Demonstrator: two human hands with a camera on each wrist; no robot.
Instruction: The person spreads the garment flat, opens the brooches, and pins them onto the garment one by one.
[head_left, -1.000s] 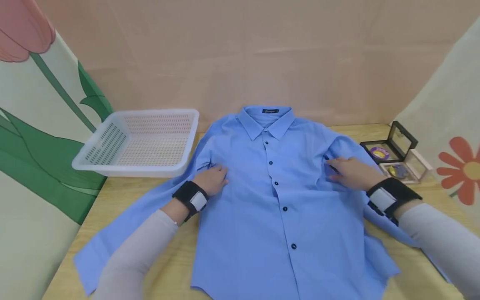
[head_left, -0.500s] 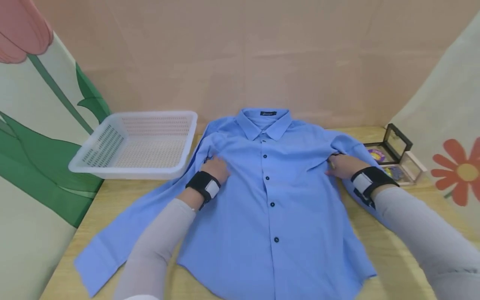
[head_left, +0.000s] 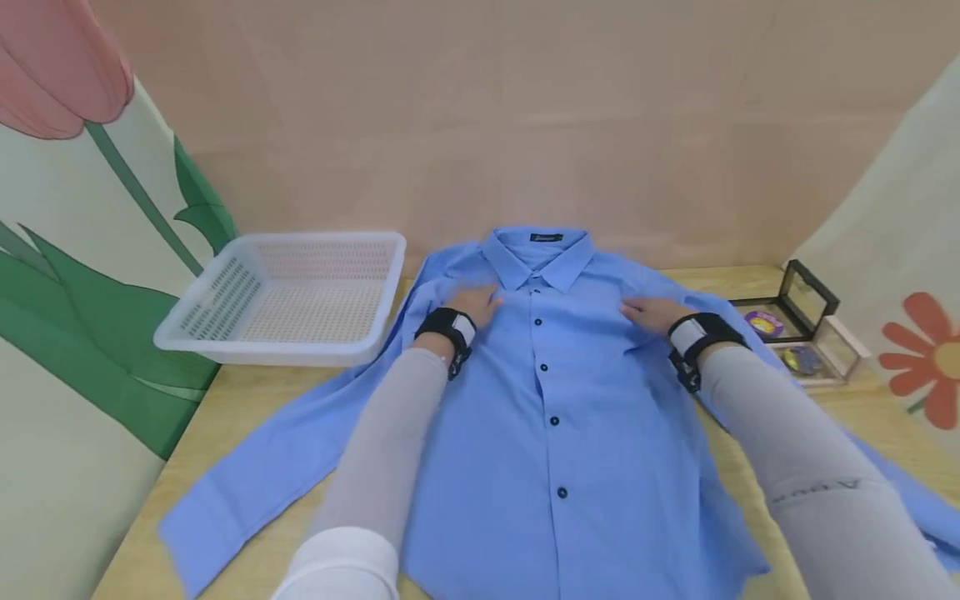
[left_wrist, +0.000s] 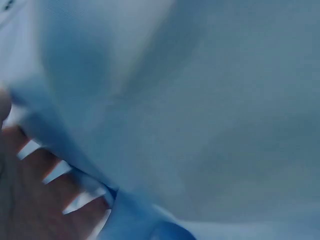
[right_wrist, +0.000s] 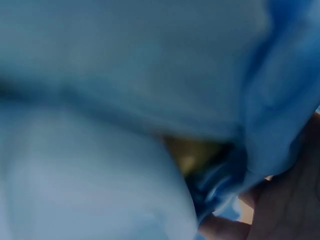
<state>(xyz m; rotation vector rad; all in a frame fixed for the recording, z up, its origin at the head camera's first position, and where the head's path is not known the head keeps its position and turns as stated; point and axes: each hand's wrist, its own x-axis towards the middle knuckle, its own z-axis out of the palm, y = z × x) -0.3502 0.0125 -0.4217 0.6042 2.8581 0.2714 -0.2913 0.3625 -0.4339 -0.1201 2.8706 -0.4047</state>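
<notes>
A blue button-up shirt (head_left: 487,433) lies front side up on the table, its collar at the far side and dark buttons down the middle. On its upper chest, left of the collar, lies my left hand (head_left: 472,304), blurred in the head view. In the left wrist view its fingers (left_wrist: 42,162) are spread against the cloth. My right hand (head_left: 655,312) is on the other side of the chest near the shoulder, fingers pointing inward. Blue folds fill most of the right wrist view, with the right hand (right_wrist: 290,200) at the lower right edge beside them.
A white perforated plastic basket (head_left: 388,312) stands at the back left, close to the shirt's shoulder. Two small display cases, a black one (head_left: 810,292) and a pale pink one (head_left: 843,354), stand open at the right. The shirt's left-side sleeve (head_left: 247,492) stretches across the wooden table (head_left: 202,433).
Both hands have moved from the armpit areas up and inward onto the upper chest. Creases by the right hand have eased, and the shirt's lower part has shifted a little.
</notes>
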